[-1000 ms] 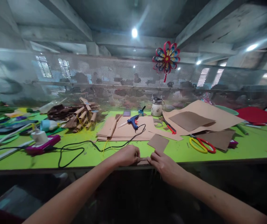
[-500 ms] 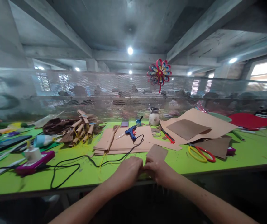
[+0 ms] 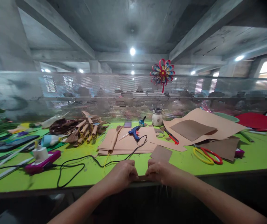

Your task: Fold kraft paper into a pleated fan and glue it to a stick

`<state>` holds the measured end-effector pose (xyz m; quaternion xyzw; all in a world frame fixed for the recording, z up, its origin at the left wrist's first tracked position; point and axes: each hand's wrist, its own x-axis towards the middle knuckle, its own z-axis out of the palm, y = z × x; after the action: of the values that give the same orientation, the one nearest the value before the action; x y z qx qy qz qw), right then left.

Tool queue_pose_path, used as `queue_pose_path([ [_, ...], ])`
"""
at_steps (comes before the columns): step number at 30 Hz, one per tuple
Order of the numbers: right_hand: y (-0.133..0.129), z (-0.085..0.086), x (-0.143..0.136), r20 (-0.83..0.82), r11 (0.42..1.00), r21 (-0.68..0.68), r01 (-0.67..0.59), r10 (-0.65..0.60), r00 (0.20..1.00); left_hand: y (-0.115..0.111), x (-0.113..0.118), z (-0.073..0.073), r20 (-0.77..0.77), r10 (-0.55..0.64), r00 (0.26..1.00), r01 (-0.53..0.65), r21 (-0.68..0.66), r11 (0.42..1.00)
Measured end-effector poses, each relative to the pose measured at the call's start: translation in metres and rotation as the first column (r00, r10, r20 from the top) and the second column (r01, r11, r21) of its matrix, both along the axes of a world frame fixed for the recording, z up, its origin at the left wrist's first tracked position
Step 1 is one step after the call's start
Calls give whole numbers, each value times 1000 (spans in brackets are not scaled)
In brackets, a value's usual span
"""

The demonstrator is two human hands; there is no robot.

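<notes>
At the near table edge, my left hand (image 3: 123, 175) and my right hand (image 3: 159, 171) are a short gap apart, both closed with fingers curled. Between them runs a narrow brown strip (image 3: 142, 178), apparently paper, with an end in each hand; the fingers cover most of it. Just beyond my right hand lies a small square of brown paper (image 3: 161, 153). A blue glue gun (image 3: 134, 133) rests on a stack of brown paper sheets (image 3: 126, 149), and a tied paper bundle (image 3: 114, 139) lies across the stack's left side.
A black cord (image 3: 84, 158) loops over the green table near a purple power strip (image 3: 42, 162). Scissors (image 3: 208, 155) and a red-handled cutter (image 3: 172, 138) lie right, by large brown sheets (image 3: 226, 124). Rolled paper pieces (image 3: 84, 130) pile left; a white jug (image 3: 157, 117) stands behind.
My hands have drawn apart from nearly touching, and the brown strip now shows between them. The view has swung slightly left. The glue gun and papers stay in place.
</notes>
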<state>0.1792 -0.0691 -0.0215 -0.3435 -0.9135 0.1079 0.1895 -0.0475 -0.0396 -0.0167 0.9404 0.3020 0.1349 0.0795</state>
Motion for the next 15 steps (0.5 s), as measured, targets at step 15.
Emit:
queue_pose_path([
  [15, 1, -35, -4, 99, 920, 392, -3, -39, 994, -4, -4, -26, -21, -136, 991, 133, 389, 912],
])
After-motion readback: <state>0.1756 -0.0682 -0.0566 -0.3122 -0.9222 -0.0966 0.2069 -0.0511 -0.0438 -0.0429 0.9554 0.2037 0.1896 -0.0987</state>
